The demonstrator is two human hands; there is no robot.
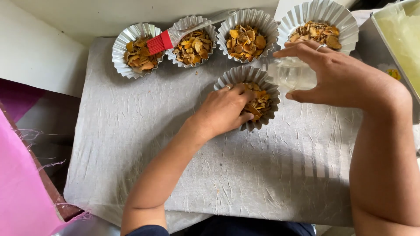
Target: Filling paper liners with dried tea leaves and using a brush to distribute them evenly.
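Note:
My left hand [225, 109] presses its fingers into orange-brown flakes inside a fluted silver foil cup [232, 76] at the middle of a grey cloth [175, 144]. My right hand [339, 76] is curled around a clear glass container [292, 74] just right of that cup, thumb below and fingers over its top. Along the far edge stand more fluted foil cups filled with the same flakes: one at the left [122, 46], one beside it [192, 46], one in the middle [247, 39] and one at the right [323, 17].
A pastry brush with red bristles [159, 42] and a clear handle lies across the two left cups. A box lined with pale yellow film [400, 35] sits at the far right. Pink fabric [22, 183] hangs at the left edge.

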